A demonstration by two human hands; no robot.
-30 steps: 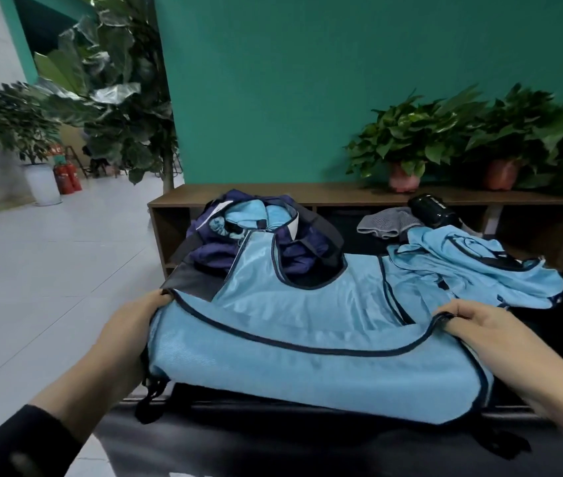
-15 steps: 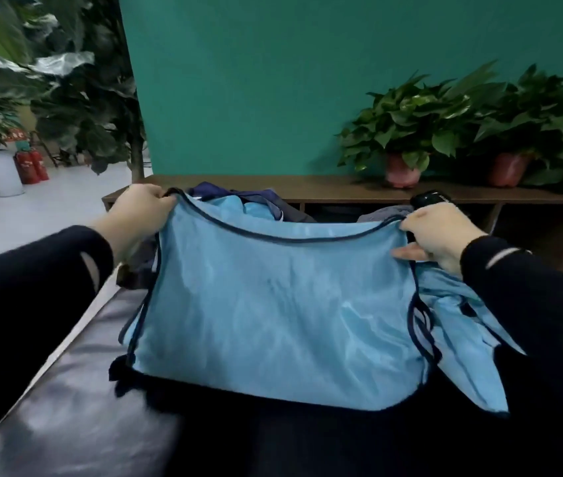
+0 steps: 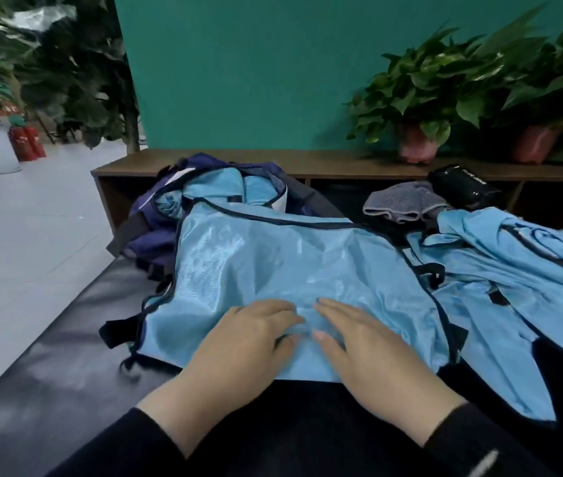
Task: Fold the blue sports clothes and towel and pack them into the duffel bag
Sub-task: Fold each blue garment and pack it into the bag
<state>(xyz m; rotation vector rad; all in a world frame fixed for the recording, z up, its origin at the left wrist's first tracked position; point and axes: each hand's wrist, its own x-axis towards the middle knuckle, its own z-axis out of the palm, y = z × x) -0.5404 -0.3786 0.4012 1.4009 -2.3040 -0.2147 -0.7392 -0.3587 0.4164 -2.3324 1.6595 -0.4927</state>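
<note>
Jersey [image 3: 290,266] now folded in half (hem carried over); our left hand [image 3: 238,342] and right hand [image 3: 372,342] press it flat, fingers straight, gripping nothing.

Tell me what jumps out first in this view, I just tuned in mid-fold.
The shiny light blue jersey fills the middle, spread on the dark bench, with the left hand and right hand flat on its near part. Behind it at the left the navy duffel bag gapes with blue cloth inside. To the right lies another crumpled blue garment, unfolded.
</note>
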